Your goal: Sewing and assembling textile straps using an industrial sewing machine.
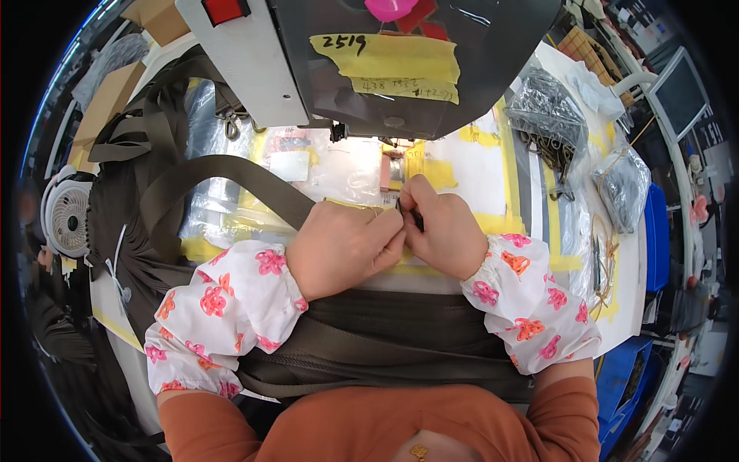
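An olive-green webbing strap [250,175] arches from the pile on the left and runs in behind my left hand [350,242]. That hand is closed, its thumb and fingers pinched near the strap's end. Right beside it, my right hand [446,231] is closed too, pinching a small dark piece that shows between the two hands. My fingers hide most of this piece, so whether it is the strap's end or a separate part cannot be made out. Both hands are just in front of the grey sewing machine head [392,85], below its lit needle area.
Bundled webbing [131,208] lies at the left by a small white fan [68,215]; more folded webbing [385,331] lies across my lap. Metal snap hooks [550,150] sit in clear plastic at the right. Blue bins [657,239] stand beyond the table's right edge.
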A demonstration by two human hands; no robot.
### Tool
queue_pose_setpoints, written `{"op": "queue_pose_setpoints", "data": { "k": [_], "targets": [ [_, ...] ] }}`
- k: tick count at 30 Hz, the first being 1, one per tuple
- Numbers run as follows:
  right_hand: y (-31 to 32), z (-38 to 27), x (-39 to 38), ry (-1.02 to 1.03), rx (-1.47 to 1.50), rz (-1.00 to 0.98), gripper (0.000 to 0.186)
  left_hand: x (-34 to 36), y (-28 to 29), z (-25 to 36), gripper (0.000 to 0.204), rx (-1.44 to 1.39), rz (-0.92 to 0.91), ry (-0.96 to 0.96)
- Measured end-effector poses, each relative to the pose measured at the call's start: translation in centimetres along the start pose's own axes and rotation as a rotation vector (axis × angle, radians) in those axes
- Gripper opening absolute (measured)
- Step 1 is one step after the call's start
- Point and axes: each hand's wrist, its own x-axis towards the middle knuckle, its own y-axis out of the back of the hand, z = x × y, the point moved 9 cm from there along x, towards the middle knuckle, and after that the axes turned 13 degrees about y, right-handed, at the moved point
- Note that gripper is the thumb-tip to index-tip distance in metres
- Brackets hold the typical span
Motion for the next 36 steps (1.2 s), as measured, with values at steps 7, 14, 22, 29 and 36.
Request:
{"op": "queue_pose_setpoints", "data": {
  "k": [7, 14, 22, 29, 36],
  "targets": [
    [0.2, 0.5, -0.6, -0.111, 0.227, 0.124, 0.019, 0.6, -1.1, -2.6, 0.013, -0.182, -0.235, 0.231],
    [0.1, -2.1, -0.4, 0.101, 0.142, 0.065, 0.018, 0.9, -2.2, -4.3, 0.017, -0.411, -0.357, 0.373],
    [-3.4, 1.1, -1.6, -0.504, 0.998, 0.115, 0.027, 1.2, -0.9, -3.8, 0.015, -0.077, -0.134, 0.304],
    [-2.9, 3.3, -2.6, -0.693, 1.06, 0.166, 0.031, 1.7, 0.0, -3.1, 0.021, -0.341, -0.087, 0.151],
    [-3.3, 2.1, -2.4, -0.671, 1.058, 0.065, 0.027, 1.3, -2.6, -5.5, 0.017, -0.602, -0.325, 0.445]
  ]
}}
